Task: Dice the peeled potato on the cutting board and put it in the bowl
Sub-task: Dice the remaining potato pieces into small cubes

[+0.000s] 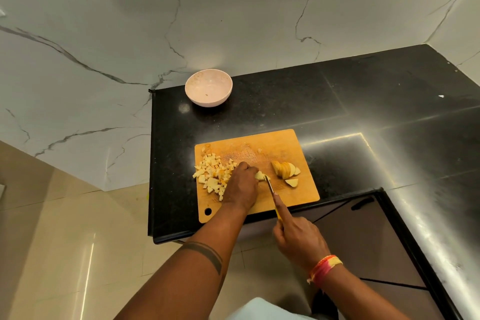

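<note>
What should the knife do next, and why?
Probably press the knife down through the potato piece the left hand holds: the blade rests at it, uncut slices wait, and the bowl holds no dice.

Both forearms are bare, no sleeves showing. The left forearm (197, 265) has a dark band tattoo wrapped around it. The right wrist's got an orange, pink and yellow thread wristband (324, 267), a loose end hanging at its 7 o'clock.
</note>
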A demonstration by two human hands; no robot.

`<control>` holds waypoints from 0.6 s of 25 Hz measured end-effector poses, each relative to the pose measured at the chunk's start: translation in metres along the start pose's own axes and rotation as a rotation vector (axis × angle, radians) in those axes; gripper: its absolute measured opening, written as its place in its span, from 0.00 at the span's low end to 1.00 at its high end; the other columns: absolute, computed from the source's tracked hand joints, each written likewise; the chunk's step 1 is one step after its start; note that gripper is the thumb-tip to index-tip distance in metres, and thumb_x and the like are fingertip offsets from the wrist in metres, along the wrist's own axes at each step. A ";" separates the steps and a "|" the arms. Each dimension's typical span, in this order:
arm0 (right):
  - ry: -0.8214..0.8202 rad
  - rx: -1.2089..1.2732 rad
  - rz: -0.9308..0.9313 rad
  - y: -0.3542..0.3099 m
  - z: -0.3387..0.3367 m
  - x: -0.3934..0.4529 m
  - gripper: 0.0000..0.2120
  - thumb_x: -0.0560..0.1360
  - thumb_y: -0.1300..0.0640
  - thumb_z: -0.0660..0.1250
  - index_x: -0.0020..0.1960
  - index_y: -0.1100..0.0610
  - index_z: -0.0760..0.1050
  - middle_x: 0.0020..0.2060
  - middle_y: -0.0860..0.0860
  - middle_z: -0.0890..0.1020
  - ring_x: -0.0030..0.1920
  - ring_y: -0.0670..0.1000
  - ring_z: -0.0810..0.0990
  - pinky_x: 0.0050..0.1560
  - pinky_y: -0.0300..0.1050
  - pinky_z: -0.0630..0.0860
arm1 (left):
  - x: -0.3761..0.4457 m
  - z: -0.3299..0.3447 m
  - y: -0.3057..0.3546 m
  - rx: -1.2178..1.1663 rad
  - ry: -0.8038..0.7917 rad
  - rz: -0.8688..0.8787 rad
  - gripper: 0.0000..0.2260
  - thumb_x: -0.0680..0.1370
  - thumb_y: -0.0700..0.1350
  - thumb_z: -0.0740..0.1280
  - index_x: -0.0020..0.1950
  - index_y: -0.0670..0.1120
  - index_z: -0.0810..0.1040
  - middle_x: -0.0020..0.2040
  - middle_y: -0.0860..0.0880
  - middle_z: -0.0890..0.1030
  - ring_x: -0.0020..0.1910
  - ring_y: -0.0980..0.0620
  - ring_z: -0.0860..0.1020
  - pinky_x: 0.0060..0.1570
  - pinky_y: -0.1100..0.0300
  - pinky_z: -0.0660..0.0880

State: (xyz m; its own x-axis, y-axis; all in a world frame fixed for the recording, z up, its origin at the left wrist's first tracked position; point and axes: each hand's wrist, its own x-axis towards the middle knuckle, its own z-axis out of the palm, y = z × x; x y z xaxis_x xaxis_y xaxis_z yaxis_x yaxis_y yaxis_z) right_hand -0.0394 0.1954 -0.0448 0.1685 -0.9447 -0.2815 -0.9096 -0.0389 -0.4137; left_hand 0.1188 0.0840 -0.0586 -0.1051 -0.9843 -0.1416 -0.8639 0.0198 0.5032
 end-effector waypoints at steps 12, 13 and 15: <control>-0.061 -0.056 -0.055 -0.008 -0.006 0.046 0.34 0.81 0.49 0.55 0.83 0.46 0.43 0.37 0.55 0.79 0.35 0.56 0.78 0.36 0.50 0.75 | -0.003 -0.003 0.008 0.002 0.039 -0.098 0.13 0.81 0.42 0.63 0.65 0.46 0.79 0.58 0.45 0.74 0.57 0.45 0.76 0.56 0.52 0.76; -0.065 -0.049 -0.050 -0.006 -0.005 0.043 0.34 0.81 0.49 0.55 0.82 0.46 0.43 0.37 0.55 0.79 0.35 0.56 0.78 0.36 0.50 0.75 | -0.003 -0.002 0.009 0.007 0.039 -0.099 0.13 0.81 0.42 0.63 0.65 0.46 0.79 0.58 0.45 0.74 0.57 0.45 0.76 0.56 0.53 0.76; -0.074 -0.044 -0.056 -0.003 -0.003 0.029 0.35 0.81 0.49 0.55 0.82 0.45 0.41 0.36 0.54 0.79 0.34 0.55 0.77 0.35 0.50 0.75 | -0.002 -0.001 0.008 0.006 0.042 -0.107 0.14 0.81 0.42 0.63 0.66 0.45 0.79 0.60 0.45 0.74 0.59 0.45 0.75 0.57 0.54 0.75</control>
State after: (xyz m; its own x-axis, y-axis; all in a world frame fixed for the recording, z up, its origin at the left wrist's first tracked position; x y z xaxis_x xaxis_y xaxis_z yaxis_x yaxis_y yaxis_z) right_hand -0.0327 0.1673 -0.0494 0.2459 -0.9142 -0.3223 -0.9134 -0.1073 -0.3926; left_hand 0.1125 0.0862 -0.0528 0.0084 -0.9874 -0.1580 -0.8720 -0.0846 0.4821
